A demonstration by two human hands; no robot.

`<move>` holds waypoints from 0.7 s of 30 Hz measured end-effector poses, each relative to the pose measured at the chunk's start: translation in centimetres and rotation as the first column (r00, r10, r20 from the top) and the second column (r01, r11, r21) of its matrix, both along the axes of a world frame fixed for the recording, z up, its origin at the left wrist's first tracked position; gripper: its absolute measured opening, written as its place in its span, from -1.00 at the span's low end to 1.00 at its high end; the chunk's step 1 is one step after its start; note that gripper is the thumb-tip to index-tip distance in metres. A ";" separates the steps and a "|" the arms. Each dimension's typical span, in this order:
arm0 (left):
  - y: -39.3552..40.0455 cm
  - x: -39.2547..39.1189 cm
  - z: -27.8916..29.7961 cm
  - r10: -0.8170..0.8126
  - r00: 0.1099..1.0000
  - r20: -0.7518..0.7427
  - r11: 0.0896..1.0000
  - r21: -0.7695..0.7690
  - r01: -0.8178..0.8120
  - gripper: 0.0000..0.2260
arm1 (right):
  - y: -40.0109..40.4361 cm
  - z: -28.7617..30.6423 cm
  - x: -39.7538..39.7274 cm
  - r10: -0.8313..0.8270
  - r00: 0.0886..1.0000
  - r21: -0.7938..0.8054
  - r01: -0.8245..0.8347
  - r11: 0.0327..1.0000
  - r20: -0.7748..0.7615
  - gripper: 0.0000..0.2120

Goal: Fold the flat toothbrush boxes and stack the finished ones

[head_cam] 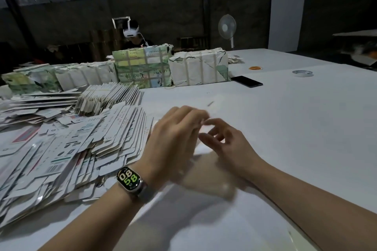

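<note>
Head cam here, looking down at a white surface (285,128) with both hands out front and pretty motion-blurred. Left hand (175,140), the one with the watch (129,179), has its fingers fairly straight and angled toward the right hand (226,144), whose fingers are loosely curled with the tips nearly meeting the left's. There's a pale smeared shape under and between them that might be a box being worked, but honestly I can't tell whether either grip is actually clamped on anything, the blur eats it. The flat boxes (67,149) sit in a big fanned-out heap just left of the left wrist, with another bunch standing on edge (108,96) behind that. Further back are wrapped bundles (142,67), a phone (249,81) and a tape roll (302,73), plus another person across the surface. My guess is this is between boxes or right at the start of folding one, and I don't see a tidy finished stack anywhere in view. Next move probably calls for getting a firm pinch on one flat, popping it open and tucking the end flaps, then picking a spot on the right to start stacking.
</note>
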State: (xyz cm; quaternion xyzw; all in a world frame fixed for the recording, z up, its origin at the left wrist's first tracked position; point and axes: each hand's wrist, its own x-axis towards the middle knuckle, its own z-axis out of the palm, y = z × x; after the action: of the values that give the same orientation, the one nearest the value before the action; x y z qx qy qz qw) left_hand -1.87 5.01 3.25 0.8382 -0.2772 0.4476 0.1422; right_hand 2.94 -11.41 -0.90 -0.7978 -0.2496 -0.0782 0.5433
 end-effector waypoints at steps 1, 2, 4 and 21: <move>-0.7 -0.4 0.1 -0.102 0.992 0.078 0.995 0.019 0.101 -0.85 | 0.0 0.2 -0.2 0.032 0.999 0.045 -0.032 0.998 -0.001 -0.76; -1.3 -0.7 0.1 -0.196 0.974 0.115 0.981 0.032 0.193 -0.85 | -0.1 0.3 -0.4 0.061 0.998 0.075 -0.063 0.995 0.027 -0.71; -2.1 -1.2 -0.1 -0.317 0.941 0.117 0.948 0.026 0.317 -0.85 | 0.0 0.4 -0.9 0.110 0.987 0.119 -0.124 0.985 0.114 -0.68; -1.2 -0.5 -0.8 -0.655 0.679 -0.331 0.560 -0.816 0.142 -0.74 | 0.0 1.8 -1.6 0.227 0.965 0.564 -0.116 0.818 -0.131 -0.75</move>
State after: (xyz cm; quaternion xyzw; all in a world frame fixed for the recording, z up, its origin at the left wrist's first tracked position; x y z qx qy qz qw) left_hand -2.41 3.80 2.41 0.7088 -0.2058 0.1782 0.6508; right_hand 1.35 -11.41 0.90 -0.5851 -0.2338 -0.0203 0.7763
